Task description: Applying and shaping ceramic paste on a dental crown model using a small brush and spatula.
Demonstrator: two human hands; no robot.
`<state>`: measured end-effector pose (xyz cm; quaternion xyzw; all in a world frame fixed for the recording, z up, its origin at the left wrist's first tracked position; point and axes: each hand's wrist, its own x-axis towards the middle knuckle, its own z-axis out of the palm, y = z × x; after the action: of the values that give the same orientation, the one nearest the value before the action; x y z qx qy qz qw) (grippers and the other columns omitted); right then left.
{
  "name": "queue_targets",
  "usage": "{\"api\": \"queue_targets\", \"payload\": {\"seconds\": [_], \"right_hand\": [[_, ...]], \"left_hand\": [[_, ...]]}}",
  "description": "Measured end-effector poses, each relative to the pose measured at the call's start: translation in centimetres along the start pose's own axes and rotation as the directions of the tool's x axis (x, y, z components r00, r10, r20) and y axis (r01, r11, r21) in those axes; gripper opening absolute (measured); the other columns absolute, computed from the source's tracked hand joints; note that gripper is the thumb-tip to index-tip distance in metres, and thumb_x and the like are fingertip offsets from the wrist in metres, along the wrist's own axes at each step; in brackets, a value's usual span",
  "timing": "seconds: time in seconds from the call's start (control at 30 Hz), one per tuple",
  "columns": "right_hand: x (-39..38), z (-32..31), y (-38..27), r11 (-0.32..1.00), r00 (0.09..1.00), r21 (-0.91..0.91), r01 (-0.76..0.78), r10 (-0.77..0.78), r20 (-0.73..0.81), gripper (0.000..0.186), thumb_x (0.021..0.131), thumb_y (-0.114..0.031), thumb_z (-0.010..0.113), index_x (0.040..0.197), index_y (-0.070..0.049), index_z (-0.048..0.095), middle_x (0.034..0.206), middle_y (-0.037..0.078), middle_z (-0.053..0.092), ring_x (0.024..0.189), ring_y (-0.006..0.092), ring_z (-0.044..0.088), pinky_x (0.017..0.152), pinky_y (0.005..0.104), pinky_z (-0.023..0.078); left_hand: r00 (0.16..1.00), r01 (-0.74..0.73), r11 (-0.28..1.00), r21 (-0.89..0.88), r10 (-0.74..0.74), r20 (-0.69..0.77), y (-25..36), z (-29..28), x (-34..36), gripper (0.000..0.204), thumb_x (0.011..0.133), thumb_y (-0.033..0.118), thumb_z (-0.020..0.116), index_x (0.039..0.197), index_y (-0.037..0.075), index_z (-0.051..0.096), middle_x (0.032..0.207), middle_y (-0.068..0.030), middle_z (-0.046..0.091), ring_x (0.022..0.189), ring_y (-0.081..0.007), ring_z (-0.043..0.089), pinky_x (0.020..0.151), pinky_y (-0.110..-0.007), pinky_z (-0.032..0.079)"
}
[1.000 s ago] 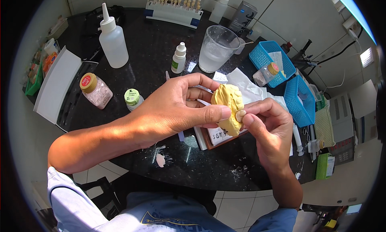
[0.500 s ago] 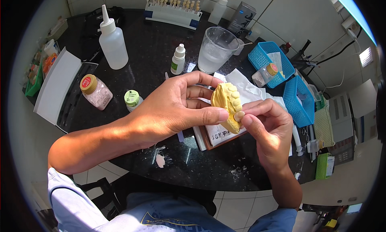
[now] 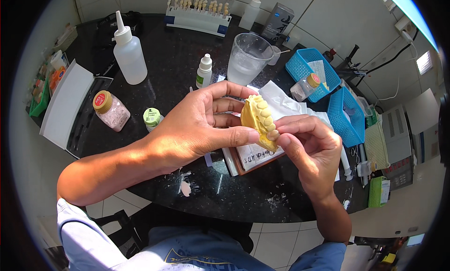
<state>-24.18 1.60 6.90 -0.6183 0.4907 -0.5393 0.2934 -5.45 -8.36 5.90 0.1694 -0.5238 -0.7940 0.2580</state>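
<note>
My left hand (image 3: pixel 201 123) holds a yellow dental cast (image 3: pixel 254 122) by its edges, thumb on the near side and fingers behind, with a row of pale teeth facing right. My right hand (image 3: pixel 312 156) pinches a small pale tooth piece (image 3: pixel 273 134) against the lower end of that row. Below the cast lies a white pad (image 3: pixel 255 160) with handwriting on a brown board, beside crumpled white paper (image 3: pixel 276 95). A green-lidded jar (image 3: pixel 152 118) stands left of my left hand.
Dark counter (image 3: pixel 234 196) with pink residue (image 3: pixel 185 188). Around: squeeze bottle (image 3: pixel 130 60), dropper bottle (image 3: pixel 204 71), glass of clear liquid (image 3: pixel 246 62), gold-lidded jar (image 3: pixel 112 114), tooth-shade rack (image 3: pixel 197 17), blue baskets (image 3: pixel 347 123), syringe (image 3: pixel 346 165), folded white case (image 3: pixel 63 104).
The cast has moved slightly left and turned, showing more of its tooth row. My right fingertips moved with it, the small piece now more in line with that row.
</note>
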Motion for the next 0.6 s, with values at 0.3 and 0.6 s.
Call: {"api": "queue_targets", "payload": {"seconds": [0.3, 0.6], "right_hand": [[0.7, -3.0, -1.6, 0.991, 0.962, -0.061, 0.116, -0.127, -0.241, 0.018, 0.087, -0.003, 0.06, 0.102, 0.007, 0.06, 0.099, 0.013, 0.063, 0.087, 0.0144, 0.063, 0.078, 0.0252, 0.05], [0.6, -8.6, -2.1, 0.736, 0.982, -0.654, -0.175, 0.082, -0.171, 0.012, 0.083, -0.004, 0.059, 0.092, 0.002, 0.066, 0.079, 0.011, 0.067, 0.074, 0.015, 0.066, 0.067, 0.027, 0.05]], "left_hand": [[0.995, -0.091, 0.996, 0.015, 0.091, -0.042, 0.4, 0.4, -0.2, 0.068, 0.078, 0.017, 0.07, 0.131, 0.0, 0.032, 0.122, -0.0185, 0.051, 0.112, -0.0232, 0.054, 0.101, -0.037, 0.043], [0.933, -0.317, 0.945, 0.077, 0.325, -0.151, 0.4, -0.1, 0.5, 0.068, 0.084, 0.029, 0.065, 0.133, -0.002, 0.03, 0.125, -0.019, 0.049, 0.112, -0.023, 0.055, 0.1, -0.033, 0.044]]}}
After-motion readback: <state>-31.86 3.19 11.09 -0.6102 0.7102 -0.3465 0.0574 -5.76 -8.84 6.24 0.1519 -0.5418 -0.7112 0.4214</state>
